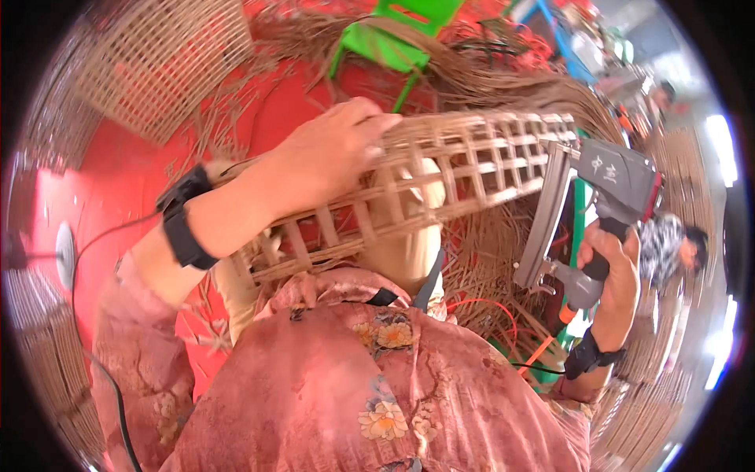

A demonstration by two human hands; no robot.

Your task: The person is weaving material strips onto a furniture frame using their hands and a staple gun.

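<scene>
A brown woven lattice frame (440, 134), made of crossing flat strips, lies slanted across my lap. My left hand (338, 145) is closed over its upper edge near the middle, fingers slightly blurred. In my right hand (617, 271) is a grey pneumatic staple gun (621, 177), gripped round its dark handle and held upright. The gun's long metal magazine (544, 216) stands close to the frame's right end; whether it touches the strips I cannot tell.
A green plastic chair (385, 47) stands ahead, beside a big heap of brown strips (519, 82). A large lattice panel (169, 63) is at upper left. Stacked panels (55, 346) line the left. Another person (664, 248) is at right. Loose strips litter the red floor (118, 204).
</scene>
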